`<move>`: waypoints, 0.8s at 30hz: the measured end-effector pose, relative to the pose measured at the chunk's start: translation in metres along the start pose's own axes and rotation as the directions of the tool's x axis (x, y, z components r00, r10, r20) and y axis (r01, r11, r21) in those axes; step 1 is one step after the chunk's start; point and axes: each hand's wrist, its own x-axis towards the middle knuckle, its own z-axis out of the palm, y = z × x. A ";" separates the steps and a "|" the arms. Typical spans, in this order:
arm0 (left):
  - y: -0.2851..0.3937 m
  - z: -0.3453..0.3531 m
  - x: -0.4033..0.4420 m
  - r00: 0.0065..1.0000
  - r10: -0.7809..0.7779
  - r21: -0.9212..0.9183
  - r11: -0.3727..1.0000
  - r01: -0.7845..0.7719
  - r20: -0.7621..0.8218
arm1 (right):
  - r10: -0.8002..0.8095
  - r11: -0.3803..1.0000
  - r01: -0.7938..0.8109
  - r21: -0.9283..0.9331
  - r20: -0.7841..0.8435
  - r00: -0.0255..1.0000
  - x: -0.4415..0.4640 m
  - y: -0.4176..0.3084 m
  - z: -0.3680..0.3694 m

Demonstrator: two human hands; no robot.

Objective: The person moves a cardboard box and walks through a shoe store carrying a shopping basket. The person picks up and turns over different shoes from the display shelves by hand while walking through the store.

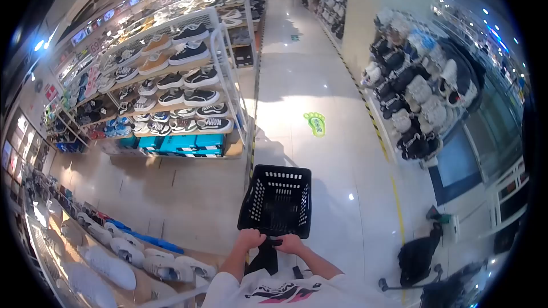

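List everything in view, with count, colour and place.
Shopping basket: one, black, lower centre
Sneakers: many, mixed colours, left shelving unit
Shoeboxes: several, teal, its bottom
Display shoes: many, mostly black or white, right
Footprint sticker: one, green, aisle floor
Pale shoes: several, white, lower left
Unclear bundle: one, black, lower right
Shirt: one, white, worn
Left hand: one, basket's near end
Right hand: one, beside it

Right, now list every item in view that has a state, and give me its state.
Black shopping basket: upright, open-topped
Left hand: closed on the basket's handle
Right hand: closed on the same handle
Teal shoeboxes: lids closed, stacked
Tan sneakers: upright, on the rack
Green footprint sticker: flat on the floor
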 end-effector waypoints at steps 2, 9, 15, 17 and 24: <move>-0.017 0.001 0.052 0.998 0.067 -0.014 0.998 -0.067 0.009 | 0.022 0.999 -0.022 0.023 -0.005 1.000 0.049 0.015 -0.009; -0.008 -0.048 0.166 0.982 0.189 -0.153 0.971 -0.184 0.018 | 0.118 0.993 -0.117 -0.017 0.061 0.991 0.143 0.085 -0.066; -0.002 -0.126 0.276 0.980 0.179 -0.129 0.973 -0.189 -0.086 | 0.143 0.988 -0.144 -0.051 -0.014 0.990 0.240 0.102 -0.164; 0.002 -0.185 0.313 0.984 0.172 -0.115 0.978 -0.176 -0.037 | 0.065 0.997 -0.068 -0.037 -0.076 0.995 0.284 0.118 -0.196; -0.022 -0.252 0.483 0.996 -0.005 -0.086 0.996 0.013 0.094 | 0.050 0.993 -0.046 -0.108 0.033 0.998 0.450 0.163 -0.286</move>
